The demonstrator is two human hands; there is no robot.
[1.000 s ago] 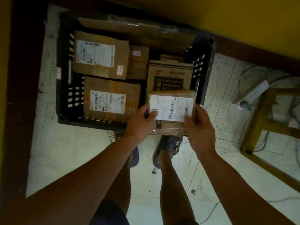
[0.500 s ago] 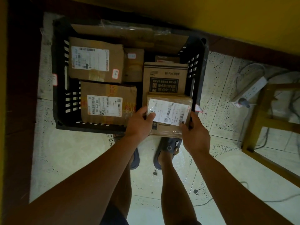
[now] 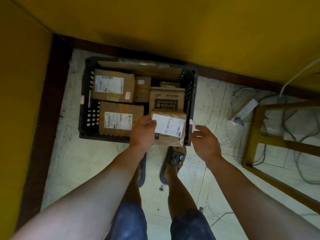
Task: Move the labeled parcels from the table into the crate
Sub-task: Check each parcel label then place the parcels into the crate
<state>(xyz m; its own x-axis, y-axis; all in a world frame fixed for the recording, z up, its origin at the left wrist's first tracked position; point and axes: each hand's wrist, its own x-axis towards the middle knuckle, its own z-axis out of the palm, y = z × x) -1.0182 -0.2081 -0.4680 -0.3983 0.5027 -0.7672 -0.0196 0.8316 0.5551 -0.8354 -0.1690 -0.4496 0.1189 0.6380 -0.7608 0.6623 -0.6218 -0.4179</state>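
A black plastic crate [image 3: 84, 108] stands on the floor against the yellow wall and holds several brown cardboard parcels with white labels. At its near right corner lies a brown parcel with a white label [image 3: 170, 128], tilted over the crate's front rim. My left hand [image 3: 142, 131] holds this parcel at its left edge, thumb on the label. My right hand [image 3: 205, 142] hovers just right of the parcel, fingers relaxed and apart from it, holding nothing.
Two larger labeled parcels [image 3: 113, 85] [image 3: 120, 119] fill the crate's left half, and a printed box [image 3: 167, 99] sits behind the held parcel. A power strip [image 3: 244, 109] with cables lies on the tiles at right beside a wooden frame [image 3: 254, 132]. My sandaled feet [image 3: 174, 163] stand before the crate.
The parcel has gone down into the crate's near right corner. My right hand has let go of it and drawn off to the right; my left hand still holds it.
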